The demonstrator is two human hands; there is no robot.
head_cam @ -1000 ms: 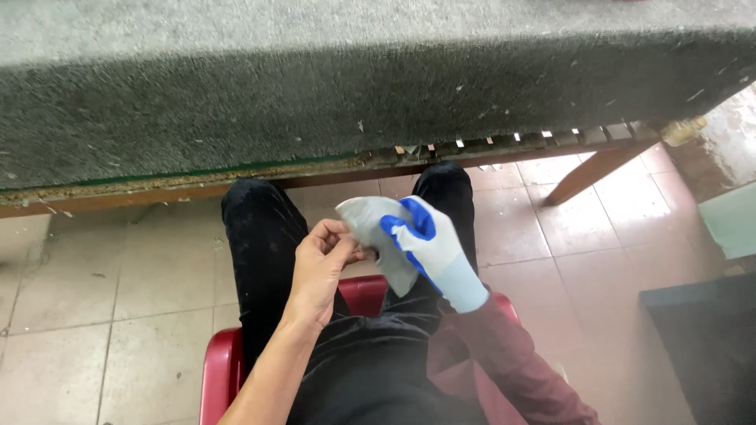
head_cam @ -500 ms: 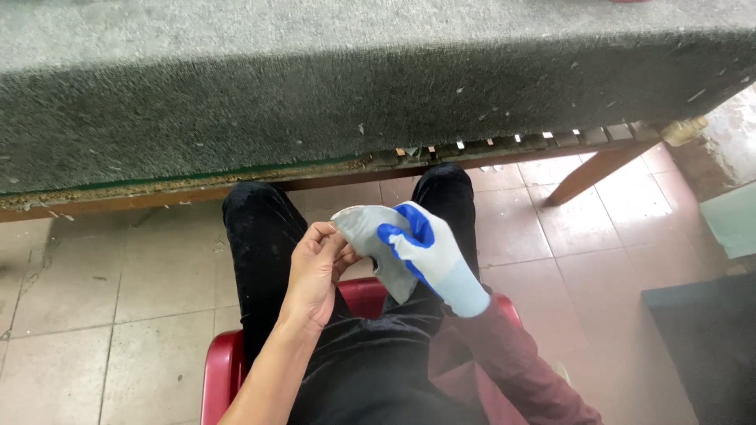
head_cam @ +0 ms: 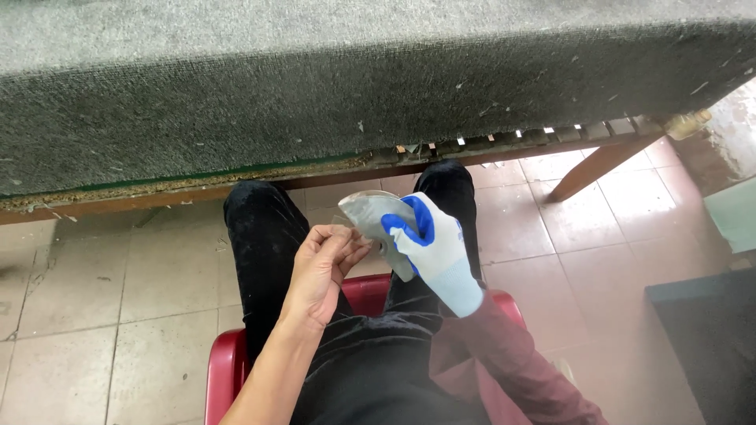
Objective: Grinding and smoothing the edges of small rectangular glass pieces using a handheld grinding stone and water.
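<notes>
My right hand (head_cam: 429,248), in a blue and pale grey work glove, grips a flat, rounded grey piece (head_cam: 372,214) and holds it over my lap. My bare left hand (head_cam: 323,267) sits right beside it, its fingertips pinched at the piece's left edge. Whether a thin clear film lies between those fingertips is too faint to tell. Both hands hover above my black trousers (head_cam: 264,244), between my knees.
I sit on a red plastic chair (head_cam: 224,370) on a tiled floor (head_cam: 94,291). A long bench covered in grey felt (head_cam: 315,102) spans the view just ahead, with a wooden frame and a slanted leg (head_cam: 594,165). A dark block (head_cam: 705,338) stands at the lower right.
Both hands stay together over my lap. The gloved right hand has shifted slightly and the grey piece is turned a little; my left fingers keep working at its edge.
</notes>
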